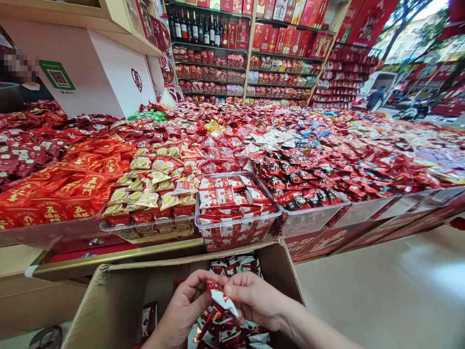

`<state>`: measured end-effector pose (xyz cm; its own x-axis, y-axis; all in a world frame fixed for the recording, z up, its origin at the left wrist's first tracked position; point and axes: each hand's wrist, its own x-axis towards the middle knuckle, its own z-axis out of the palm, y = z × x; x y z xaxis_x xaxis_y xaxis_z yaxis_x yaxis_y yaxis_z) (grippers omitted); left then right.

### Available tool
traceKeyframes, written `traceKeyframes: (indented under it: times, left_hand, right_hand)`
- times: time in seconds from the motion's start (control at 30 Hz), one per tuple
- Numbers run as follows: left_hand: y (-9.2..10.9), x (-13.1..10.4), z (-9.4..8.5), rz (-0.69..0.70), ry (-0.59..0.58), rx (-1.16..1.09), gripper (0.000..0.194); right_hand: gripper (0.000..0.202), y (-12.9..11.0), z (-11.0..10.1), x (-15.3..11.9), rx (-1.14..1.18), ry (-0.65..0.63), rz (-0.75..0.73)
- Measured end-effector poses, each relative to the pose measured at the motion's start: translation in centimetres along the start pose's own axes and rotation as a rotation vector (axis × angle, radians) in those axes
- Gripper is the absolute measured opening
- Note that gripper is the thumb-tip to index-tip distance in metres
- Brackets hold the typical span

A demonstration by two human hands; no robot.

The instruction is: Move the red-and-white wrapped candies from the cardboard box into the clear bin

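Both of my hands are over an open cardboard box (145, 265), their fingertips pinched on one small red and white candy packet (222, 299). My left hand (189, 305) grips its left end, thumb in front and fingers behind. On the right side my right hand (256, 296) pinches the same packet with thumb and forefinger, the other fingers curled. Under the hands, loose candy packets (236, 264) of the same red and white colours lie in the box. Just beyond the box's far edge stands a clear plastic bin (238, 227) with similar packets set in rows.
Clear bins of wrapped sweets fill the long counter, among them orange-red packets (72, 186), gold durian packets (156, 179) and dark red ones (298, 179). Shelves (250, 48) with bottles and gift boxes stand behind. Tiled floor (385, 291) lies at right. Someone's hand shows at far left.
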<state>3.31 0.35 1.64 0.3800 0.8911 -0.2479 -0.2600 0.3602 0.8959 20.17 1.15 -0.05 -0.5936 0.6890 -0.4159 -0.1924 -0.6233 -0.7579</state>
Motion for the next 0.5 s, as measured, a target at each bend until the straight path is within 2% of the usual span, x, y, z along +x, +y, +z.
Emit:
traceKeyframes:
  times: [0.07,0.13,0.2,0.3,0.43,0.5]
  left_hand:
    - [-0.2,0.2,0.1,-0.003,0.133,0.015,0.01]
    - [-0.5,0.5,0.2,0.009,0.251,0.035,0.014]
    - [-0.8,0.7,0.3,0.042,0.32,0.098,0.02]
    - [-0.9,0.9,0.5,0.077,0.351,0.167,0.023]
    - [-1.1,0.7,1.1,0.091,0.327,0.135,0.021]
    - [-1.4,0.7,1.4,0.089,0.296,0.098,0.026]
  right_hand:
    - [0.041,0.2,0.0,0.2,-0.168,0.128,-0.101]
    - [0.042,0.2,0.0,0.1,-0.319,0.259,-0.304]
    - [0.035,-0.1,0.1,-0.1,-0.372,0.279,-0.436]
    - [0.026,-0.4,0.3,-0.5,-0.391,0.234,-0.439]
    - [0.022,0.0,0.1,-0.3,-0.404,0.281,-0.452]
    - [0.023,0.4,-0.1,0.1,-0.387,0.291,-0.455]
